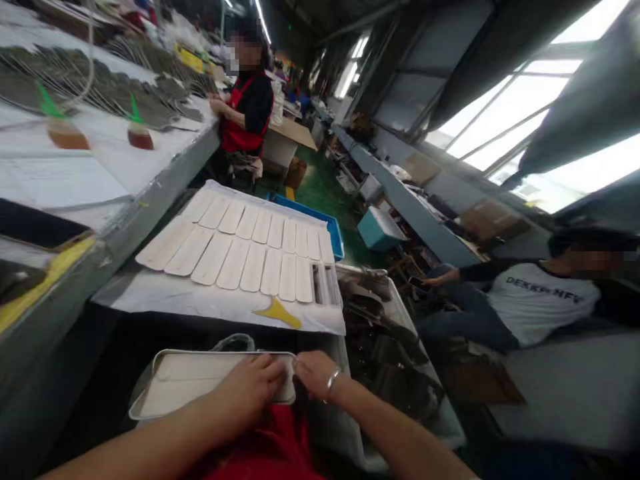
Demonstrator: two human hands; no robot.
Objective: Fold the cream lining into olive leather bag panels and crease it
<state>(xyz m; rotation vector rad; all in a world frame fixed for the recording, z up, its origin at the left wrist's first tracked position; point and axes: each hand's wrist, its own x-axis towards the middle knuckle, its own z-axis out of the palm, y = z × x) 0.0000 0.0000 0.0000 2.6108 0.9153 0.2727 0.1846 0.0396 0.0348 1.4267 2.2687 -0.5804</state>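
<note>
Workbenches line a long factory hall, with rows of pale strips (250,250) on a white sheet (200,303) ahead. Low over the lap lies a cream, round-cornered panel (195,387) with a grey rim. The left hand (253,390) rests flat on it, and the right hand (315,373) pinches its right edge.

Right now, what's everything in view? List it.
cream flat strips: roughly twenty, cream, two rows on white sheet
yellow plastic scraper: one, yellow, sheet's near edge
green-capped bottles: two, brown liquid, left bench
blue plastic crate: one, blue, behind sheet
teal box: one, teal, floor
dark pieces: many, dark, right of sheet
person in red apron: one, standing, far
person in white T-shirt: one, seated, right
pale rounded-corner tray: one, off-white, nearest
left hand: on tray
right hand: grips tray's right corner
</note>
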